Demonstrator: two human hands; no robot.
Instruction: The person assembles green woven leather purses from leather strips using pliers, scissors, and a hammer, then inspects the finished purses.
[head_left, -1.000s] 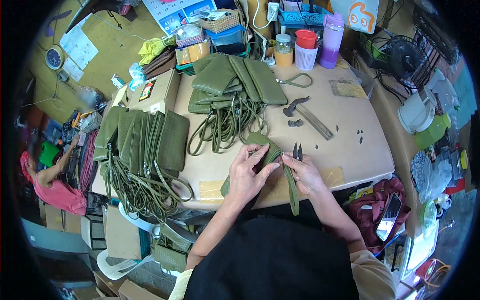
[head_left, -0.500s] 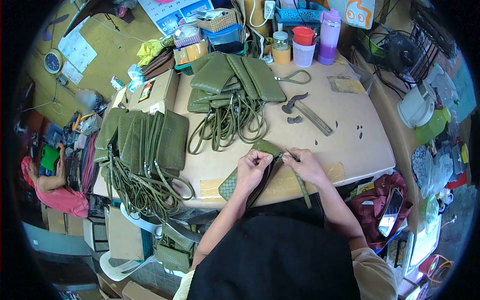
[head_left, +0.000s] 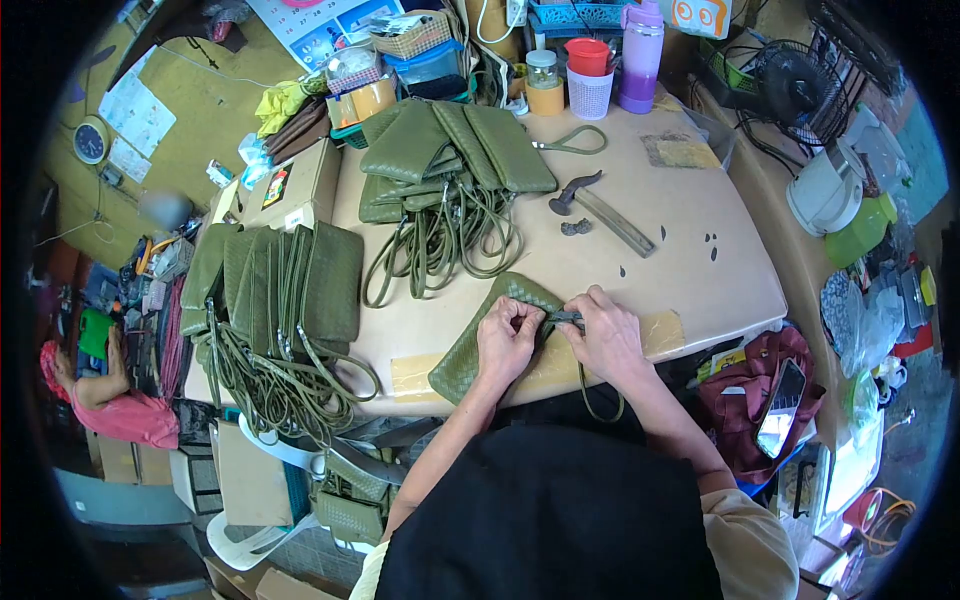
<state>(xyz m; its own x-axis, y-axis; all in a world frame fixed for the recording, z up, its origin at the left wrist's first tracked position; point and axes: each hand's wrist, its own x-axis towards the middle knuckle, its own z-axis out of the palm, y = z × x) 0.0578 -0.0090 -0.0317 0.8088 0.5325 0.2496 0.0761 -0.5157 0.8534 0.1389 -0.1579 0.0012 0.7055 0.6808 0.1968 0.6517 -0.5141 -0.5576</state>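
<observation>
A green woven-pattern pouch [head_left: 462, 362] lies at the table's front edge, tilted under my hands. My left hand [head_left: 506, 342] is closed in a pinch on the pouch's upper edge near its corner. Close beside it, my right hand [head_left: 606, 336] is closed on the end of a thin green strap [head_left: 584, 378], which hangs in a loop below the table edge. A small dark grey piece [head_left: 567, 317] shows between the two hands at the pouch corner; its kind is partly hidden by my fingers.
Green pouches with straps are piled at the left [head_left: 335, 285] and back [head_left: 415, 150]. A hammer [head_left: 615, 222] and a small dark lump [head_left: 576, 228] lie beyond my right hand. A loose strap loop [head_left: 580, 139] lies behind. Another person [head_left: 125, 405] is at far left.
The pouch has opened out flatter, showing more of its face. My right hand has turned with fingers raised, and the straight hanging strap now forms a loop.
</observation>
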